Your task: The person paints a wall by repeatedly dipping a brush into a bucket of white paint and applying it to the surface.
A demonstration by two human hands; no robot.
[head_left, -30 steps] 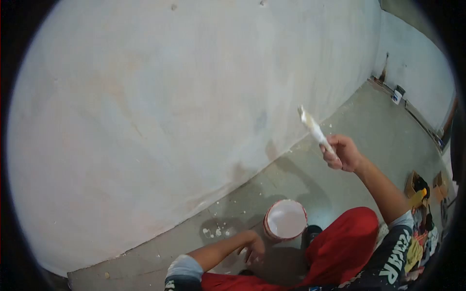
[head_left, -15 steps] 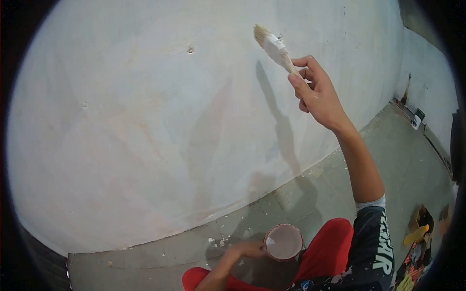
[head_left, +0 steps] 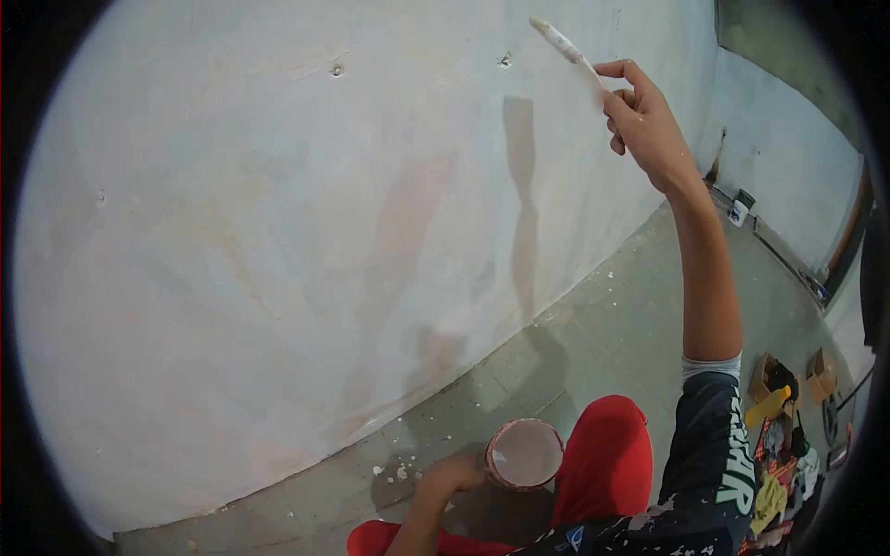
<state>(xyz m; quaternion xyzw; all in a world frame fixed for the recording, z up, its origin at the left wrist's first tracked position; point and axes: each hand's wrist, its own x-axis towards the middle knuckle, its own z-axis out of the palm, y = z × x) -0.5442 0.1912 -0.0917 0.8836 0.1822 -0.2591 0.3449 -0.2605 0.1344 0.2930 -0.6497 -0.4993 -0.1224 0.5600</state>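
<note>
My right hand (head_left: 644, 120) is raised beside the wall, its fingers closed round the handle of a paintbrush (head_left: 561, 42). The brush is turned edge-on, bristles pointing up and left, with white paint on it. Low in the view, my left hand (head_left: 456, 474) grips the side of a round paint bucket (head_left: 526, 453) with a reddish rim and whitish paint inside. The bucket is between my knees, over the tiled floor. The pale wall (head_left: 278, 232) fills the left and middle, with small damaged holes and faint stains. A shadow of brush and arm falls on it.
White paint spots dot the grey tiled floor (head_left: 640, 306). At the right lie cardboard boxes (head_left: 821, 374), a yellow bottle (head_left: 769, 406) and a heap of cloths (head_left: 771, 500). A small white container (head_left: 741, 208) stands by the far wall (head_left: 788, 139).
My right hand has moved up and right with the paintbrush, which has turned from its flat side to its edge. The view has swung right; my left hand still holds the bucket.
</note>
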